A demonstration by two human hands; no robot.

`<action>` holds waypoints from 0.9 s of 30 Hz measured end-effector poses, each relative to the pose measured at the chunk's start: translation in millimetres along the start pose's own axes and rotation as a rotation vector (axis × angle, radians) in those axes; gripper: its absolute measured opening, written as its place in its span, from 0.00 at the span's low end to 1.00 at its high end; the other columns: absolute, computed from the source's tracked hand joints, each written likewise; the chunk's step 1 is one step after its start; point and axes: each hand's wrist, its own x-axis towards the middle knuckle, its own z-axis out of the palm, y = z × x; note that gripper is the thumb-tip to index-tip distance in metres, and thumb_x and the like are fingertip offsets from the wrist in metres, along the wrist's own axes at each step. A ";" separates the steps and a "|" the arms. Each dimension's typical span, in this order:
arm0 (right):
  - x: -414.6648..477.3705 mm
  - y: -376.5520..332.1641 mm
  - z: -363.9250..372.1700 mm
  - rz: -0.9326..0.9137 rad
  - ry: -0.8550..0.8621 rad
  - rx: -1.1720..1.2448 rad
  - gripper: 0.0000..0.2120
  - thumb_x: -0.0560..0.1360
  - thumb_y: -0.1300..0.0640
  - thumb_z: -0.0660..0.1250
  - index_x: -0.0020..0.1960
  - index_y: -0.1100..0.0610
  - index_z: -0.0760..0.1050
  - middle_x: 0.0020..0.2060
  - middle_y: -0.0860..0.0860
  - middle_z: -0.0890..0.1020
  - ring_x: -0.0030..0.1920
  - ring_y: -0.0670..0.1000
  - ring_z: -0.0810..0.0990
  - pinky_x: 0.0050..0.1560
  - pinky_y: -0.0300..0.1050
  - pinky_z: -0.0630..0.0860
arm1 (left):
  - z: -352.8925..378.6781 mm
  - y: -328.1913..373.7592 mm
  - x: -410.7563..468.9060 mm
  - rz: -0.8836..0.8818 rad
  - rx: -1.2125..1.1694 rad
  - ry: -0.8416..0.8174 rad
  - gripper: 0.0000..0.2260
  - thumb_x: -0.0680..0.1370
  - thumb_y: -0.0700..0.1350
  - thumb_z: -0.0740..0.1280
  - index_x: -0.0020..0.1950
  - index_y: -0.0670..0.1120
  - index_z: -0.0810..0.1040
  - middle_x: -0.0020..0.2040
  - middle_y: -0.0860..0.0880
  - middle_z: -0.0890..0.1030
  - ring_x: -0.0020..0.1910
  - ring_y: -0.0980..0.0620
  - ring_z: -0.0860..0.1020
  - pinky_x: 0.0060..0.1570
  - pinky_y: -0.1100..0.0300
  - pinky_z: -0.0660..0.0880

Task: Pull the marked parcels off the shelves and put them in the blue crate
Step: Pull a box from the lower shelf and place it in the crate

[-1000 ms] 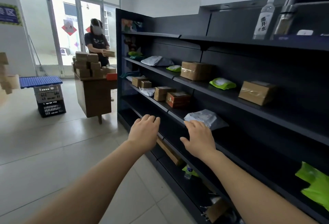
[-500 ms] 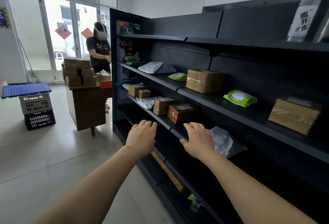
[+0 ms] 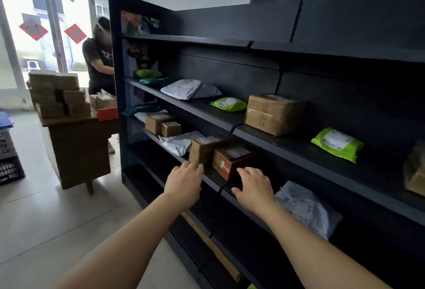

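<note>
Black metal shelving (image 3: pixel 230 24) is seen filling the right of the view, and both bare hands are held out toward its middle shelf; the left hand (image 3: pixel 184 183) is stretched with fingers straight and relaxed, nothing gripped, its fingertips at the lower front corner of a small brown carton (image 3: pixel 204 149), though contact cannot be confirmed; the right hand (image 3: pixel 253 187) is spread with fingers loosely bent, nothing held, just in front of and below a reddish-brown box (image 3: pixel 230 159); these two parcels are set side by side, touching or nearly so, each with a white label on top; which parcels are marked cannot be told; a crumpled white mailer (image 3: pixel 177 142) is laid just left of the carton, and two further cartons (image 3: pixel 158 122) are placed farther left on the same shelf; on the shelf above, a white-grey mailer (image 3: pixel 190 88), a green mailer (image 3: pixel 228 104), a large carton (image 3: pixel 273 114) and a second green mailer (image 3: pixel 337 144) are spread apart; a grey mailer (image 3: pixel 303 208) is lodged on the shelf below, beside the right wrist; at the far left edge a sliver of blue (image 3: pixel 4 119) is seen above stacked dark crates (image 3: pixel 9 167), and whether it is the blue crate cannot be told; a wooden table (image 3: pixel 78 151) loaded with stacked cartons (image 3: pixel 59 95) is stood by the shelf end, with another person (image 3: pixel 99 63) behind it.
</note>
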 end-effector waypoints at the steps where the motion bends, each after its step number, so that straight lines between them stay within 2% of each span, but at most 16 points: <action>1: 12.9 -1.8 4.5 0.021 -0.006 0.001 0.29 0.77 0.45 0.63 0.75 0.53 0.60 0.72 0.52 0.66 0.73 0.54 0.62 0.70 0.50 0.63 | 5.2 -6.7 13.5 0.017 -0.004 -0.010 0.23 0.75 0.49 0.68 0.68 0.48 0.68 0.65 0.49 0.73 0.66 0.48 0.69 0.62 0.54 0.69; 7: 78.9 -2.3 35.9 0.109 -0.057 -0.008 0.28 0.77 0.46 0.64 0.74 0.53 0.61 0.71 0.52 0.67 0.72 0.54 0.64 0.69 0.50 0.64 | 39.0 -35.8 84.5 0.091 -0.049 -0.048 0.18 0.75 0.47 0.68 0.64 0.48 0.70 0.62 0.49 0.74 0.64 0.48 0.70 0.60 0.55 0.70; 16: 179.5 25.7 90.0 0.197 -0.116 0.003 0.28 0.77 0.45 0.65 0.72 0.53 0.63 0.69 0.53 0.69 0.70 0.55 0.66 0.68 0.51 0.66 | 109.3 -51.0 194.6 0.153 -0.036 -0.159 0.19 0.76 0.44 0.64 0.67 0.47 0.68 0.63 0.48 0.73 0.64 0.46 0.70 0.62 0.53 0.68; 22: 244.7 54.5 126.9 0.285 -0.177 0.134 0.28 0.77 0.46 0.64 0.73 0.55 0.63 0.70 0.54 0.69 0.70 0.56 0.66 0.67 0.51 0.68 | 159.0 -47.2 275.9 0.188 -0.099 -0.239 0.22 0.76 0.46 0.66 0.70 0.46 0.67 0.64 0.46 0.72 0.65 0.45 0.69 0.63 0.52 0.68; 27: 284.8 70.7 153.3 0.450 -0.289 0.304 0.29 0.78 0.47 0.63 0.75 0.54 0.59 0.72 0.54 0.65 0.71 0.56 0.66 0.67 0.50 0.67 | 198.8 -42.0 330.0 0.189 -0.211 -0.326 0.19 0.78 0.47 0.61 0.69 0.45 0.70 0.65 0.44 0.71 0.65 0.44 0.69 0.62 0.50 0.71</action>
